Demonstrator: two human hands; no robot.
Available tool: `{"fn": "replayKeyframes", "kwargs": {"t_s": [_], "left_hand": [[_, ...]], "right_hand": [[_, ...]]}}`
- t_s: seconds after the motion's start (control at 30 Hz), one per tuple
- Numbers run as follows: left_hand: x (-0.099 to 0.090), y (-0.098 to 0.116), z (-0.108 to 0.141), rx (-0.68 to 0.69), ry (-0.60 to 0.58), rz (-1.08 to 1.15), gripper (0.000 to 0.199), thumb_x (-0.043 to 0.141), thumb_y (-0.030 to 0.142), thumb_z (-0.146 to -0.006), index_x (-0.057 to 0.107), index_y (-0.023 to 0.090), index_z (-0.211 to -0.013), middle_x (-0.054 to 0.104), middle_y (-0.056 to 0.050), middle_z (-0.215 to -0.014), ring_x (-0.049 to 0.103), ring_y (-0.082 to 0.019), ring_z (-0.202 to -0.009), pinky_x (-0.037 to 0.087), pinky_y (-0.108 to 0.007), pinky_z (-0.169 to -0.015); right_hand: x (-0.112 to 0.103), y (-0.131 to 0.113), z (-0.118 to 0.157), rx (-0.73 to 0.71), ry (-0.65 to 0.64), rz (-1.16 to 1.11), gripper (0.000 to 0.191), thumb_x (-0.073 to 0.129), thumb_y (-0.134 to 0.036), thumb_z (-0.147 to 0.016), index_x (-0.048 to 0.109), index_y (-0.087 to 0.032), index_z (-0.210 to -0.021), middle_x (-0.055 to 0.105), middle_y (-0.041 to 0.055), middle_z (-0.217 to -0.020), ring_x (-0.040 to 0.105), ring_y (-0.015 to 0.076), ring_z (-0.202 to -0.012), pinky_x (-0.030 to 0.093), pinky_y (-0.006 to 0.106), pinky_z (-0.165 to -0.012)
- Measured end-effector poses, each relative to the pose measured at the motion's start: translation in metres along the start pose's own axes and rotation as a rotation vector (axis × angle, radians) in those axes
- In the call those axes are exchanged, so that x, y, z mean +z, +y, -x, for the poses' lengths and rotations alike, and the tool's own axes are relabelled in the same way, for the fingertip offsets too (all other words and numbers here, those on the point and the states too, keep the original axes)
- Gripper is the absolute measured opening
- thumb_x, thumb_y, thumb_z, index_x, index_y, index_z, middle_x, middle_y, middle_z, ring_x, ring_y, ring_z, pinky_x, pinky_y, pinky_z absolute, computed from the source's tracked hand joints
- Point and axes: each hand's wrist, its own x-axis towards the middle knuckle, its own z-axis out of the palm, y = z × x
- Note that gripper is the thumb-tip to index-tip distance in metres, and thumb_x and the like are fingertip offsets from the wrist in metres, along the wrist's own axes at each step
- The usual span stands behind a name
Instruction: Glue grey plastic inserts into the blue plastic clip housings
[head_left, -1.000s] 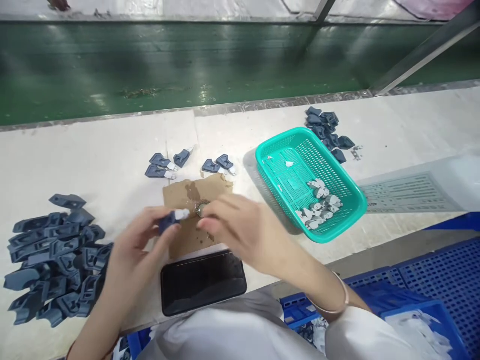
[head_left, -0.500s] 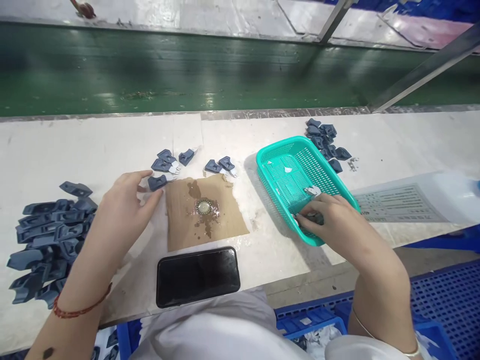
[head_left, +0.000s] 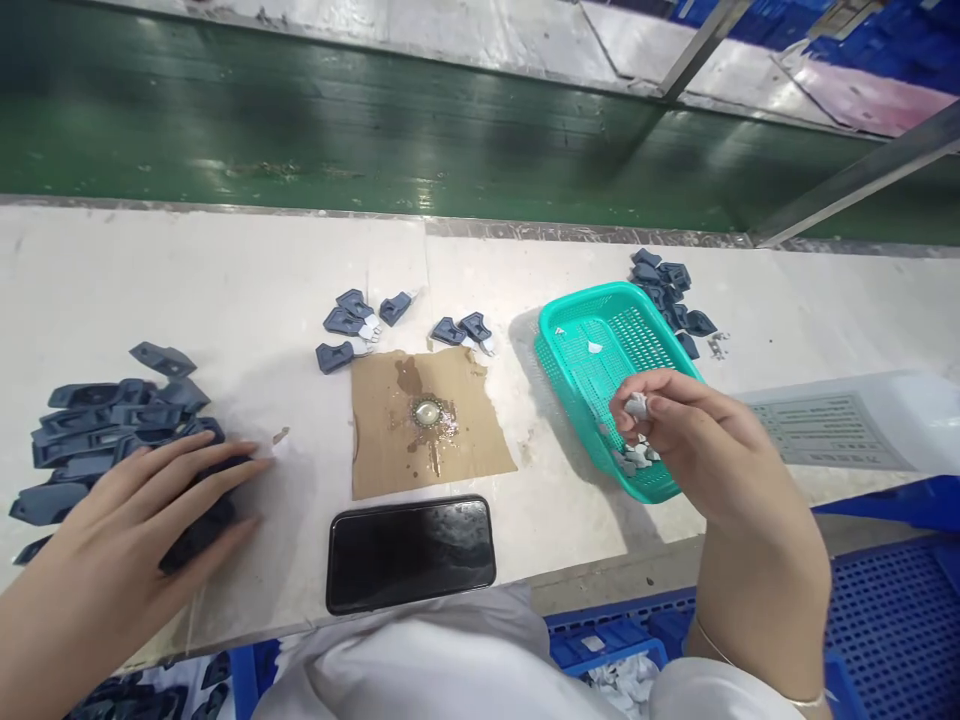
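My left hand [head_left: 161,510] is spread over the right part of a pile of dark blue-grey plastic parts [head_left: 82,420] on the left of the table, fingers apart. Above the near end of a green basket [head_left: 581,400], my right hand [head_left: 675,430] pinches a small white piece [head_left: 636,405]. More white pieces [head_left: 640,456] lie in the basket below it. Several dark parts with white pieces on them [head_left: 345,322] sit behind a brown cardboard sheet [head_left: 382,440]. On the cardboard is a small round dish [head_left: 427,412] with wet spots around it.
A black phone [head_left: 411,555] lies near the front edge. Behind the basket is another pile of dark parts [head_left: 664,285]; a clear plastic bottle [head_left: 847,420] with a label lies right. A green belt [head_left: 300,150] runs behind the table. Blue crates stand below.
My left hand has moved from beside the cardboard to the left pile. My right hand has risen from inside the basket with a white piece. The view has shifted slightly.
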Motion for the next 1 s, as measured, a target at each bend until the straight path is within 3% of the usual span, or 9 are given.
{"fn": "replayKeyframes", "kwargs": {"t_s": [0.1,0.23,0.3,0.37,0.47,0.6,0.73,0.87,1.0], "left_hand": [[0.0,-0.003,0.003,0.039,0.006,-0.012,0.045,0.052,0.035,-0.099,0.059,0.048,-0.141,0.068,0.007,-0.143,0.059,-0.036,-0.133,0.035,-0.059,-0.122],[-0.006,0.012,-0.001,0.011,-0.02,-0.086,0.028,0.05,0.033,-0.097,0.076,0.03,-0.11,0.072,-0.007,-0.138,0.061,-0.046,-0.131,0.042,-0.067,-0.112],[-0.006,0.025,-0.005,-0.132,0.022,-0.128,0.03,0.053,0.035,-0.095,0.074,0.026,-0.114,0.074,-0.014,-0.13,0.062,-0.049,-0.126,0.043,-0.068,-0.109],[-0.005,0.036,-0.009,-0.227,0.051,-0.173,0.034,0.055,0.035,-0.095,0.072,0.021,-0.121,0.074,-0.017,-0.124,0.064,-0.048,-0.121,0.046,-0.065,-0.105],[-0.004,0.041,-0.011,-0.226,0.063,-0.211,0.031,0.052,0.03,-0.097,0.071,0.018,-0.118,0.075,-0.017,-0.118,0.067,-0.042,-0.112,0.052,-0.057,-0.097],[-0.006,0.039,-0.009,-0.223,0.087,-0.163,0.026,0.052,0.028,-0.1,0.071,0.023,-0.117,0.077,-0.013,-0.113,0.068,-0.036,-0.105,0.053,-0.05,-0.093],[-0.008,0.05,-0.011,-0.276,0.223,0.088,0.028,0.068,0.026,-0.094,0.071,0.028,-0.122,0.077,-0.007,-0.112,0.068,-0.03,-0.106,0.054,-0.044,-0.096],[-0.002,0.075,-0.024,-0.49,0.372,0.633,0.035,0.078,0.021,-0.088,0.074,0.033,-0.121,0.076,-0.001,-0.112,0.071,-0.019,-0.096,0.061,-0.031,-0.085],[0.012,0.092,-0.043,-0.498,0.388,1.056,0.028,0.079,0.015,-0.086,0.079,0.03,-0.11,0.077,0.0,-0.104,0.075,-0.016,-0.095,0.063,-0.025,-0.086]], "right_hand": [[0.024,-0.011,-0.008,-0.001,-0.047,-0.158,0.016,0.077,-0.042,-0.083,0.073,-0.027,-0.088,0.054,-0.0023,-0.064,0.047,0.013,-0.056,0.038,0.026,-0.048],[0.061,-0.021,-0.013,-0.062,-0.07,-0.218,0.016,0.074,-0.04,-0.089,0.069,-0.027,-0.082,0.056,-0.0025,-0.069,0.041,0.0095,-0.049,0.033,0.026,-0.044],[0.081,-0.024,-0.014,-0.116,-0.069,-0.17,0.022,0.072,-0.041,-0.092,0.068,-0.025,-0.078,0.061,-0.0008,-0.076,0.042,0.0085,-0.048,0.033,0.027,-0.045],[0.101,-0.025,-0.015,-0.167,-0.087,-0.052,0.026,0.071,-0.042,-0.094,0.067,-0.024,-0.077,0.06,-0.0012,-0.068,0.043,0.0098,-0.049,0.034,0.028,-0.047],[0.127,-0.019,-0.021,-0.231,-0.137,0.119,0.031,0.072,-0.047,-0.093,0.064,-0.023,-0.075,0.054,-0.0032,-0.055,0.045,0.0113,-0.051,0.036,0.027,-0.049],[0.144,0.0,-0.032,-0.201,-0.244,0.152,0.034,0.07,-0.052,-0.093,0.063,-0.021,-0.08,0.062,-0.0019,-0.062,0.053,0.0119,-0.054,0.041,0.026,-0.052],[0.142,0.014,-0.038,-0.143,-0.311,0.14,0.031,0.07,-0.05,-0.093,0.067,-0.02,-0.087,0.069,0.0015,-0.073,0.06,0.0143,-0.062,0.046,0.028,-0.057],[0.136,0.014,-0.037,-0.197,-0.277,0.206,0.028,0.067,-0.045,-0.096,0.064,-0.021,-0.082,0.061,-0.0026,-0.062,0.051,0.0121,-0.054,0.037,0.027,-0.053],[0.134,0.012,-0.036,-0.276,-0.3,0.327,0.029,0.064,-0.04,-0.098,0.061,-0.021,-0.077,0.053,-0.0044,-0.058,0.045,0.0108,-0.052,0.032,0.026,-0.051]]}}
